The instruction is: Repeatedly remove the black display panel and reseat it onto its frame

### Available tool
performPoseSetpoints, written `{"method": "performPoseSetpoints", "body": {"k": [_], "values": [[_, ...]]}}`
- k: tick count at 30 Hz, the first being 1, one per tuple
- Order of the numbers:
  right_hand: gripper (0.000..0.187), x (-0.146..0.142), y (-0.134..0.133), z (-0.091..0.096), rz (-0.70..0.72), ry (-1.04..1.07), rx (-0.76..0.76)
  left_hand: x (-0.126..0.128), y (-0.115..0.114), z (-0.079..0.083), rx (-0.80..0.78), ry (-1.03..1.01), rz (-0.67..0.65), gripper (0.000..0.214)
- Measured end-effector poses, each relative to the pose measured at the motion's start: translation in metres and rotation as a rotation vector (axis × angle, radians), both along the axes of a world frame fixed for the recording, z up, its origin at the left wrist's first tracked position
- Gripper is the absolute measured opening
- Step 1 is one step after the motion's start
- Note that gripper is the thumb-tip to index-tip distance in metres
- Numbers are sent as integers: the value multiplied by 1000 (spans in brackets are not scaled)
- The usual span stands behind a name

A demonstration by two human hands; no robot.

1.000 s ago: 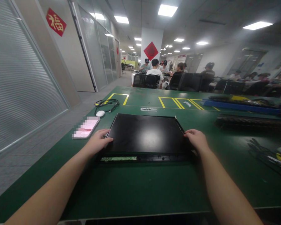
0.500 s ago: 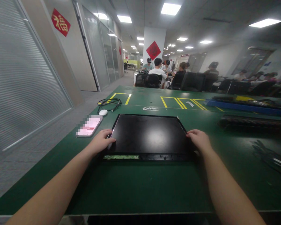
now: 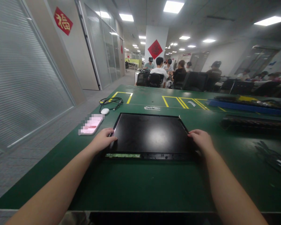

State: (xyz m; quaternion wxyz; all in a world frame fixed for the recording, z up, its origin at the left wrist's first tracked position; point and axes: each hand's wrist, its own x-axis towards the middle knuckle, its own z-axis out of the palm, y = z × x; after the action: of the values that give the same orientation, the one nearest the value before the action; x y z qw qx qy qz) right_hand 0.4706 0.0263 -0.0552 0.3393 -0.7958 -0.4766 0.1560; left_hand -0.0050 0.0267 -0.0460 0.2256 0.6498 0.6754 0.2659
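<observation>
A black LCD screen panel [image 3: 150, 132] lies face up on the green table, its glossy front reflecting a ceiling light. Along its near edge runs a strip of green circuit board [image 3: 123, 155], with black frame to the right of it. My left hand [image 3: 104, 139] grips the panel's left edge, thumb on the front and fingers at the outer side. On the opposite edge, my right hand [image 3: 201, 139] pinches the side between thumb and fingers. The fingertips under both edges are hidden.
Left of the panel are a phone [image 3: 91, 124], a white round object [image 3: 105, 111] and a coiled black cable [image 3: 111, 102]. To the right lie a blue tray [image 3: 250, 105], a long dark part [image 3: 253, 122] and dark cables [image 3: 271, 157]. Several people sit beyond the table.
The whole view has shifted slightly, so everything appears a little further right. Both hands keep their hold on the panel, which stays in place on the table.
</observation>
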Motion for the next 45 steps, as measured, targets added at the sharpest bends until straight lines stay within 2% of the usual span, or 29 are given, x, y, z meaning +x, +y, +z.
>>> {"method": "performPoseSetpoints", "body": {"k": [7,18,29,34,45], "values": [[19,1,2,-2,-1,-11,0,-1,0,0,1,21,-10,34],[19,2,1,-3,1,-29,11,3,-2,1,-10,93,-29,49],[17,0,0,-1,1,-33,10,4,-2,2,2,125,-30,46],[15,-2,0,1,-1,-48,12,5,-3,2,36,122,-42,38],[15,4,3,-5,3,-52,4,5,-2,-2,56,223,-84,44]]}}
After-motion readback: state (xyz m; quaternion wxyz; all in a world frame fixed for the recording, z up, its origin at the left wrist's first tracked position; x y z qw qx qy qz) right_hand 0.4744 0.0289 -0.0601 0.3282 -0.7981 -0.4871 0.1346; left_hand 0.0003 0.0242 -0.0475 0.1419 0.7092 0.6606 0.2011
